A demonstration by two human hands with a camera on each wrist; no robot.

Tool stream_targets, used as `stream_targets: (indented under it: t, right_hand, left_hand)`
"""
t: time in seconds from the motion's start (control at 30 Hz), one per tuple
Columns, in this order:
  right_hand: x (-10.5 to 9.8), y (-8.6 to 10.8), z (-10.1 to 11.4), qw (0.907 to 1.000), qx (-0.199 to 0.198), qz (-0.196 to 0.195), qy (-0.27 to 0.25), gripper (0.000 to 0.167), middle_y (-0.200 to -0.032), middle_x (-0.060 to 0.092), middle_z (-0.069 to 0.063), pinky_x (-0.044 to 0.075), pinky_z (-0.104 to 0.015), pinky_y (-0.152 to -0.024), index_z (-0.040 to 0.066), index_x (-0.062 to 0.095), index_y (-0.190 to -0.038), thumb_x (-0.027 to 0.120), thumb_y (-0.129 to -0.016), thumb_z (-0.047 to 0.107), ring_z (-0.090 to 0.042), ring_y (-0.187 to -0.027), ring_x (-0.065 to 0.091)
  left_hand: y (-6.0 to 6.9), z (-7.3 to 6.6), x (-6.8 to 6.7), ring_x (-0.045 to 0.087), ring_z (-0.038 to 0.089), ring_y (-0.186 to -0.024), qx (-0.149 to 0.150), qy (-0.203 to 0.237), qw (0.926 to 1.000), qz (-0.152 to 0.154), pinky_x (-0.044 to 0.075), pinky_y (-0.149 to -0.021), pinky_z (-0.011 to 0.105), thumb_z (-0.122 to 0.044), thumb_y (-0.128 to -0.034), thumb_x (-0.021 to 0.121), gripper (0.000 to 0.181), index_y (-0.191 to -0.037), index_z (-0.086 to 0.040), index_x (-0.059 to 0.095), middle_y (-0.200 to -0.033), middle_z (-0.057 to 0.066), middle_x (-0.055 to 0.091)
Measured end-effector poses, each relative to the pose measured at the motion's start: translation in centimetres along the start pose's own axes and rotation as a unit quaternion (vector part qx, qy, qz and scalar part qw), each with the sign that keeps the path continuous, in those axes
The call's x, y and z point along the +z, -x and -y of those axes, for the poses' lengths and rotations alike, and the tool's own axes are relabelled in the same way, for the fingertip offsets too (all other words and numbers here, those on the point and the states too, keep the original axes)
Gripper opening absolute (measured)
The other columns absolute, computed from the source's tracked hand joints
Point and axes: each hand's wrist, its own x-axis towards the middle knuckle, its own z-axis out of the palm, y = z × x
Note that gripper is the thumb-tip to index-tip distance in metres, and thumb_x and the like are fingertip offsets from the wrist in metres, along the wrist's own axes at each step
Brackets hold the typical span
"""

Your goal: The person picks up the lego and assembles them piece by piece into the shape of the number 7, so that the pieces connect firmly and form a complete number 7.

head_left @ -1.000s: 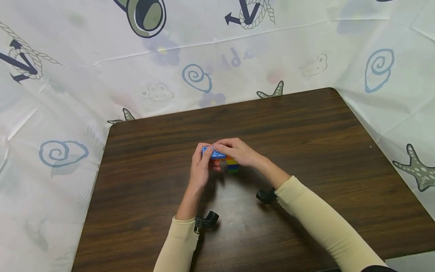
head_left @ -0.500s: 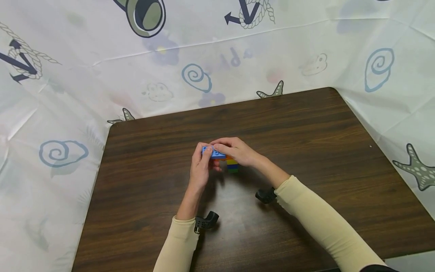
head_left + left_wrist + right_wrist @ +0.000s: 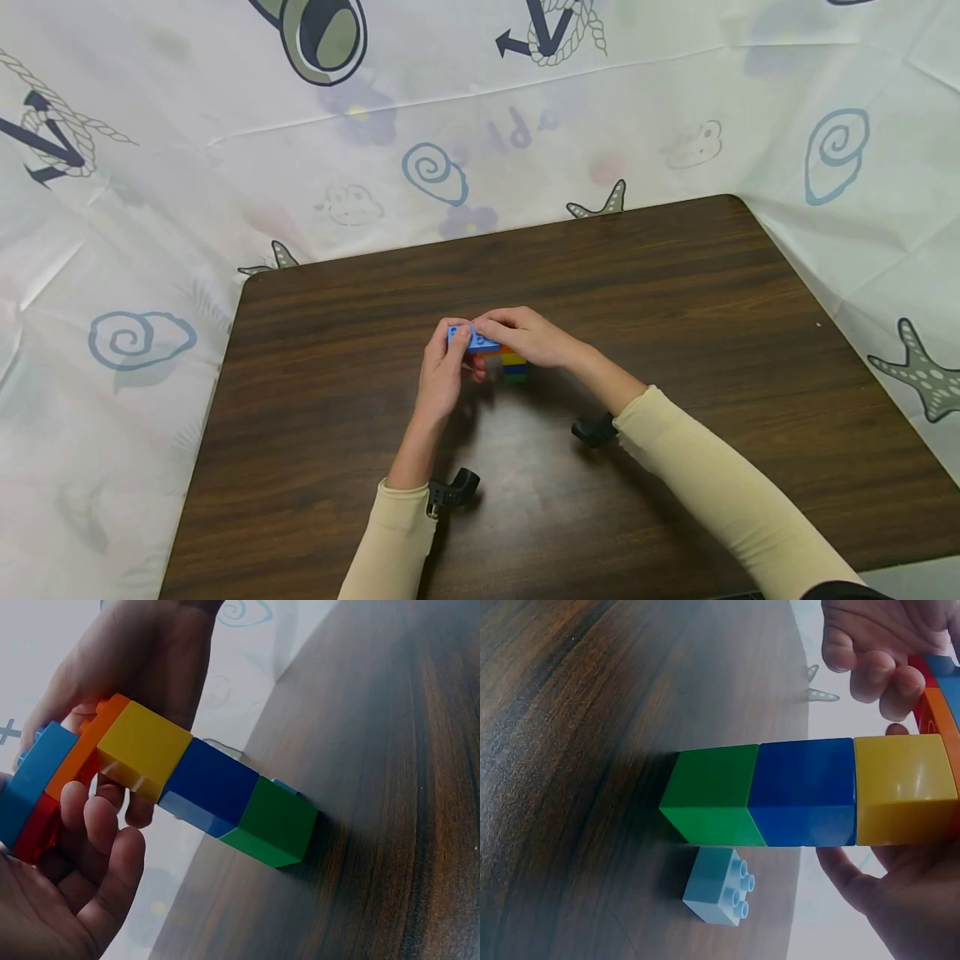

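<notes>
A tower of toy building bricks stands on the table, with a green brick [image 3: 712, 787] at the bottom, then a dark blue brick [image 3: 802, 787] and a yellow brick [image 3: 904, 787]. An orange brick [image 3: 86, 746] lies across the yellow one and juts out leftward. On top of it sits a lighter blue brick [image 3: 483, 347], and a red brick [image 3: 37, 832] is under its overhang. My left hand [image 3: 441, 367] grips the blue brick's left end, thumb on top and fingers curled beneath. My right hand [image 3: 534, 337] pinches the tower's top from the right, its thumb on the blue brick.
A pale blue brick [image 3: 712, 885] rests on the table right beside the tower's base, hidden in the head view. The dark wooden table [image 3: 337, 400] meets a white printed curtain [image 3: 525, 150] at its back and sides.
Both hands keep the same hold on the bricks. My right forearm has shifted very slightly to the right; the tower stands as before.
</notes>
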Motion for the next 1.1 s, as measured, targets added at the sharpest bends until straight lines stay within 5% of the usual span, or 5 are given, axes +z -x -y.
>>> stream_targets:
  t: [0.13, 0.5, 0.73, 0.9, 1.1]
  right_hand:
    - [-0.4, 0.3, -0.3, 1.0000, -0.002, 0.000, 0.007, 0.042, -0.110, 0.066, -0.005, 0.049, -0.035, -0.083, 0.007, 0.063, -0.127, 0.043, -0.105, 0.036, -0.022, -0.094, 0.056]
    - [-2.6, 1.9, -2.0, 0.9966, 0.037, -0.068, 0.028, 0.051, -0.126, 0.063, -0.016, 0.046, -0.044, -0.099, 0.002, 0.062, -0.128, 0.036, -0.107, 0.040, -0.030, -0.111, 0.061]
    - [-3.1, 2.9, -4.1, 0.9851, 0.064, -0.089, 0.132, 0.040, -0.119, 0.065, -0.009, 0.046, -0.044, -0.097, 0.006, 0.066, -0.123, 0.042, -0.106, 0.033, -0.025, -0.108, 0.059]
    - [-2.7, 3.4, -5.7, 0.9725, 0.083, -0.056, 0.211, 0.031, -0.120, 0.061, -0.005, 0.047, -0.043, -0.094, 0.010, 0.065, -0.127, 0.053, -0.102, 0.024, -0.021, -0.104, 0.057]
    - [-2.3, 3.3, -6.5, 0.9570, 0.090, -0.033, 0.274, 0.040, -0.120, 0.061, -0.005, 0.048, -0.043, -0.093, 0.011, 0.063, -0.129, 0.071, -0.091, 0.022, -0.020, -0.102, 0.057]
  left_hand:
    - [0.5, -1.2, 0.2, 0.054, 0.056, -0.071, 0.001, -0.010, 0.9999, -0.002, 0.055, -0.066, 0.057, -0.019, -0.1068, 0.040, 0.025, -0.114, 0.002, 0.052, -0.083, 0.034, 0.057]
    - [-0.3, 2.2, -0.6, 0.057, 0.043, -0.071, 0.011, 0.000, 0.9999, -0.008, 0.056, -0.062, 0.037, -0.039, -0.1078, 0.032, 0.042, -0.124, -0.005, 0.051, -0.090, 0.026, 0.060]
    - [0.0, 2.1, -0.8, 0.057, 0.033, -0.068, 0.025, 0.011, 0.9996, -0.002, 0.055, -0.059, 0.033, -0.047, -0.1055, 0.033, 0.053, -0.129, -0.002, 0.048, -0.089, 0.025, 0.059]
    - [0.1, 2.1, -0.8, 0.056, 0.028, -0.067, 0.019, 0.016, 0.9997, 0.004, 0.055, -0.059, 0.031, -0.043, -0.1051, 0.040, 0.047, -0.129, -0.003, 0.048, -0.090, 0.026, 0.057]
    - [0.0, 2.2, -0.6, 0.057, 0.027, -0.066, 0.013, 0.004, 0.9999, 0.008, 0.056, -0.061, 0.031, -0.034, -0.1006, 0.056, 0.040, -0.129, -0.007, 0.049, -0.092, 0.022, 0.058]
